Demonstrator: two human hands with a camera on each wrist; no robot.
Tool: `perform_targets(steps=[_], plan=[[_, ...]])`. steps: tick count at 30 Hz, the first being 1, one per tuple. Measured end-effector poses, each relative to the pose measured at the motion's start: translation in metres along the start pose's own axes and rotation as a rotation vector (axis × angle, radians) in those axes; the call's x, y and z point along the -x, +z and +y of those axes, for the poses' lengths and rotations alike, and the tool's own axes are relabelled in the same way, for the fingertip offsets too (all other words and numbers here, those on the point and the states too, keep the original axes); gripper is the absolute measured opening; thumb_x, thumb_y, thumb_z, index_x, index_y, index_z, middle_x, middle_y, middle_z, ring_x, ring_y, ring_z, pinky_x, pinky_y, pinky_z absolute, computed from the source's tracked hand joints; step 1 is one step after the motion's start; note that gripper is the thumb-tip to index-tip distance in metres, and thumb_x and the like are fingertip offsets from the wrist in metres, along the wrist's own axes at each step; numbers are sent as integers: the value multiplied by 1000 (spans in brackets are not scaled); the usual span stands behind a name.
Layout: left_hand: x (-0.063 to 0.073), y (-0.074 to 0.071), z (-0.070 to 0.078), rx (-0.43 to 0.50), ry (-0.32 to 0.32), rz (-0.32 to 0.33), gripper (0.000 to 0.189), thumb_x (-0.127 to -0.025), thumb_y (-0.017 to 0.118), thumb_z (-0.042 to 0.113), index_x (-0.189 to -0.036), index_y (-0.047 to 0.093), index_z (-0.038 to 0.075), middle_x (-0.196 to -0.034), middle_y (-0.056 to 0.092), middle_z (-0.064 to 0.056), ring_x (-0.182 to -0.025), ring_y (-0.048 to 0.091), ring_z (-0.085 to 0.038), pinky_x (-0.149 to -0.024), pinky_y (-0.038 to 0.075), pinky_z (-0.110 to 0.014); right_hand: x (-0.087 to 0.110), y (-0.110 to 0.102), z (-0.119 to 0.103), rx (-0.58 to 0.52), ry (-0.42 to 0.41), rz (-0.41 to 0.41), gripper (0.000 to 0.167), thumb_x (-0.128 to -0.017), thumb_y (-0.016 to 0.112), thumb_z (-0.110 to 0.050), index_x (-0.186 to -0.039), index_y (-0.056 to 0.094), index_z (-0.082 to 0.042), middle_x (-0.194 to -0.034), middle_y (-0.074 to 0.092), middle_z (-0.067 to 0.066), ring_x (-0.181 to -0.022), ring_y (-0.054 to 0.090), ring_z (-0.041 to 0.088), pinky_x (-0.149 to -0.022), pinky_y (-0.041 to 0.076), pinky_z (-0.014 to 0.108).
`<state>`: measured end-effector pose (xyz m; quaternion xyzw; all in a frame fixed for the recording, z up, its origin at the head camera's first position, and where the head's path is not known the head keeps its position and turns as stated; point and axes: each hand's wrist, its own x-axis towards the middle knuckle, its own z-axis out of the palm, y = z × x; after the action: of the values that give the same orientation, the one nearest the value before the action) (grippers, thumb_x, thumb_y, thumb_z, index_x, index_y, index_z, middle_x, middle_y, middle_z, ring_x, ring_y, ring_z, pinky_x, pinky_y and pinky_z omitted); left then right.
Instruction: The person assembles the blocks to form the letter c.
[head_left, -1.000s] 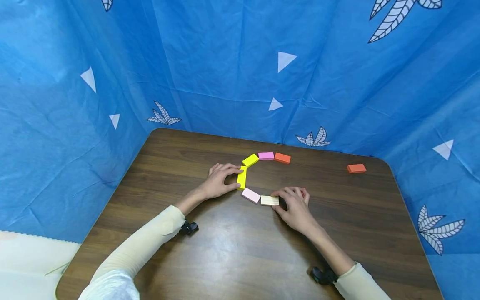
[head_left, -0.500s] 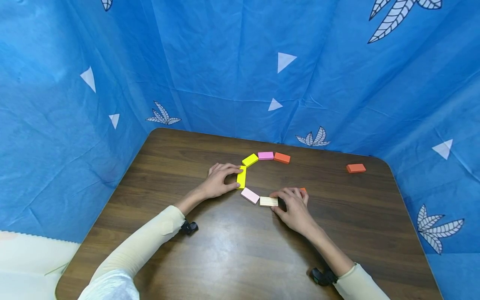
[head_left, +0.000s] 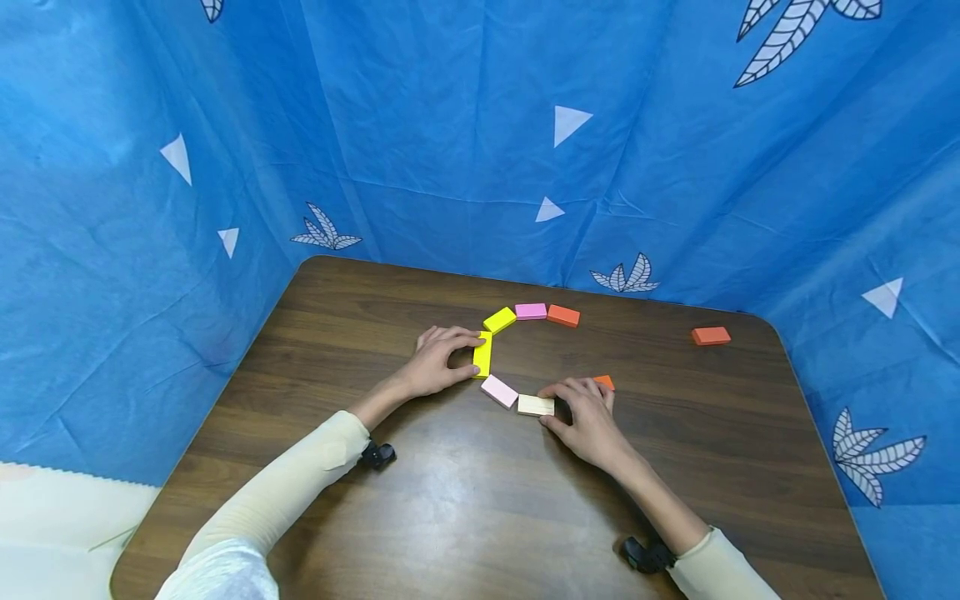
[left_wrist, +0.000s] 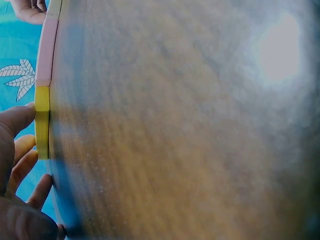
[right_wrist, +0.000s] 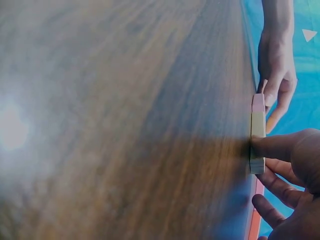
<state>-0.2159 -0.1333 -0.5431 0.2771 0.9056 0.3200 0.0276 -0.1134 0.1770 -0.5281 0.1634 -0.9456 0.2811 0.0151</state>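
Seven flat blocks lie in a C-shaped curve on the table, so several in all. My left hand pinches the long yellow block at the left of the curve, thumb near one end and fingers at the other. My right hand pinches the right end of a bare-wood block with thumb and fingers. Between these two sits a pale pink block, its ends close to both. In the right wrist view, my right thumb presses the near side of the wood block.
From the held yellow block the curve runs on through another yellow block, a pink block and a red-orange block. An orange block is partly hidden behind the right hand. Another red-orange block lies far right. Blue cloth hangs behind the table.
My right hand has edged slightly left with the wood block, whose right end has come a little nearer me. More of the orange block behind that hand shows. My left hand stays put.
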Motion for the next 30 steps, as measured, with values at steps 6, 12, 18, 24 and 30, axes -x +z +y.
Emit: perform_targets(steps=[6,12,18,24,30], plan=[[0,1,-1,10,6,7,52,-99,79,35,-147,67,20,-157,61,0,-151,48,-33,-130,13,-71,1,0,-1,1,2,-1,36,-87,91,-21,-120,77,-22,-117,76,1,-117,57,29,-109,25,65],[0,1,-1,8,10,10,52,-99,79,35,-147,67,20,-157,61,-1,-150,49,-33,-129,14,-71,3,-6,4,-18,-13,-2,41,-87,92,-26,-125,76,-22,-121,75,2,-121,57,31,-108,24,67],[1,1,-2,-7,6,3,53,-99,79,36,-147,67,19,-158,60,-1,-151,48,-33,-130,14,-71,2,-28,24,-59,-28,68,42,-93,87,-31,-130,75,-17,-127,72,7,-124,54,34,-107,26,67],[2,1,-1,2,5,7,52,-99,79,35,-147,67,19,-158,60,-1,-151,48,-33,-130,14,-71,-3,-61,69,-56,55,158,37,-101,77,-30,-132,72,-10,-130,69,18,-125,50,41,-107,25,72],[2,2,-2,-1,9,9,51,-99,79,35,-146,67,19,-157,61,-1,-150,49,-33,-129,14,-71,1,-94,123,-53,158,241,36,-107,67,-28,-133,69,-2,-136,64,30,-129,46,54,-102,23,78]])
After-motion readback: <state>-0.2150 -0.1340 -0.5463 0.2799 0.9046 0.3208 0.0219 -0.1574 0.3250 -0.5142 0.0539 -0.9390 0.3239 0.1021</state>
